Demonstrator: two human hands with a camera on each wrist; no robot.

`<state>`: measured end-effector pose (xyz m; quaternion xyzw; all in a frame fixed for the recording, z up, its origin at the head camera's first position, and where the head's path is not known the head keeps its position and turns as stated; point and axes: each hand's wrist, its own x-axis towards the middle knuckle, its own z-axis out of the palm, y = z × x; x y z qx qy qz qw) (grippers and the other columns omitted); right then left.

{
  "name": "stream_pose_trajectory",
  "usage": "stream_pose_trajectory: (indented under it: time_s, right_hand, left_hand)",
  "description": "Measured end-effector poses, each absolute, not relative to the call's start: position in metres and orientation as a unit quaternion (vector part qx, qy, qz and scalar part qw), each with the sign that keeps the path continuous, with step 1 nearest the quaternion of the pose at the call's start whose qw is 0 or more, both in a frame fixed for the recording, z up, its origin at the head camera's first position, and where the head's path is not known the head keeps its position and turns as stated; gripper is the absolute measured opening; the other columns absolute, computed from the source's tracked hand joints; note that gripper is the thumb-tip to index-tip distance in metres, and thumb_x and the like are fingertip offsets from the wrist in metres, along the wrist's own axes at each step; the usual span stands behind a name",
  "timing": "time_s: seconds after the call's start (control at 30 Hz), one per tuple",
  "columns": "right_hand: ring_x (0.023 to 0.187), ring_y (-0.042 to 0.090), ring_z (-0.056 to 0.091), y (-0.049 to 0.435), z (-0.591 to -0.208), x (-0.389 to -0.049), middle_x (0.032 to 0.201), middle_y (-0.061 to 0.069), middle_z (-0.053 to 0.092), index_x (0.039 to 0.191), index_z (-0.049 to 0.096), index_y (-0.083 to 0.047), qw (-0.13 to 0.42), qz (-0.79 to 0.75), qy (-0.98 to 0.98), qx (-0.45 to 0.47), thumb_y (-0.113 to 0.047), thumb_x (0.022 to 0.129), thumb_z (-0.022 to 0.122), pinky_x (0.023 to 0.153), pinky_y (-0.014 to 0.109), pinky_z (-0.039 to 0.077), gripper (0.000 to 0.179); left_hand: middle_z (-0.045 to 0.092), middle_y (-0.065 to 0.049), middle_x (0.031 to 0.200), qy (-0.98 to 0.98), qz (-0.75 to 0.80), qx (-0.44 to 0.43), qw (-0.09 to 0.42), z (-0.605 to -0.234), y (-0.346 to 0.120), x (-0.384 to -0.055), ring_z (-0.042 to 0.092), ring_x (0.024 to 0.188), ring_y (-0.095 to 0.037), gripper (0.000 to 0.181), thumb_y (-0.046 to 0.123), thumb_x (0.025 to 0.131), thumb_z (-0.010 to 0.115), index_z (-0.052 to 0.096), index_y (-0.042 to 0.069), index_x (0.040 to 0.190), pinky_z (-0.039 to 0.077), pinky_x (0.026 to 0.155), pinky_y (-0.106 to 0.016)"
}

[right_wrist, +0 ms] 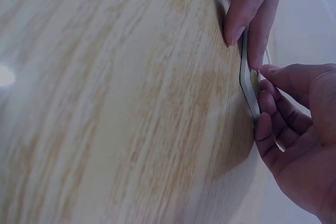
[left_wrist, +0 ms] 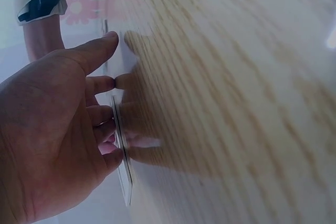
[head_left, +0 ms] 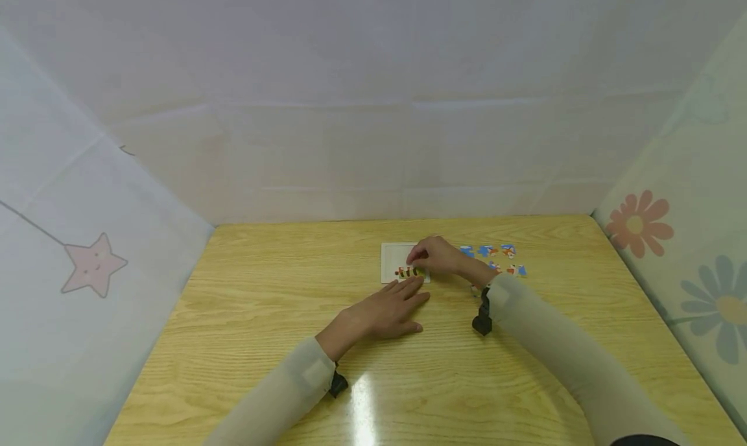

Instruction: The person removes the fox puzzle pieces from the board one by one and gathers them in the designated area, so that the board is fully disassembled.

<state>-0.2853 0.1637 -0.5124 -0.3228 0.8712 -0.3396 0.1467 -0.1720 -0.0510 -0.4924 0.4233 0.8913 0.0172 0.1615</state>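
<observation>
A white puzzle tray (head_left: 392, 255) lies at the far middle of the table, with joined puzzle pieces (head_left: 406, 272) in a striped yellow-and-black picture along its near side. My left hand (head_left: 392, 308) is spread palm down, its fingertips resting on the tray's near edge and the thumb held apart. Over the tray's right part, my right hand (head_left: 439, 255) bends its fingers and thumb together at a puzzle piece, mostly hidden by them. In the right wrist view, a yellow-green piece (right_wrist: 254, 81) shows beside the right fingertips, close to a left fingertip.
Several loose puzzle pieces (head_left: 509, 250), blue, white and orange, lie right of the tray; the right forearm partly covers that group. The wooden table (head_left: 280, 258) meets a pale cloth wall (head_left: 327, 154) behind, with cloth sides left and right. Both wrists carry dark cameras.
</observation>
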Motion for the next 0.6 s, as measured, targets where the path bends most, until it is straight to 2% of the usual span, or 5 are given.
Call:
stream_pose_trajectory:
  time_s: [0.6]
  right_hand:
    - [0.106, 0.022, 0.067, 0.1601, -0.5101, -0.2848, 0.11, 0.007, 0.074, 0.108, 0.079, -0.005, 0.17, -0.33, 0.872, -0.32, -0.007, 0.105, 0.066, 0.094, 0.043, 0.056, 0.014]
  left_hand:
    - [0.009, -0.012, 0.178, 0.891, 0.021, 0.423, 0.162, -0.4923, -0.0505, -0.1724, 0.016, 0.164, -0.03, 0.074, 0.055, 0.109, 0.05, 0.031, 0.016, 0.168, 0.023, 0.13, -0.05]
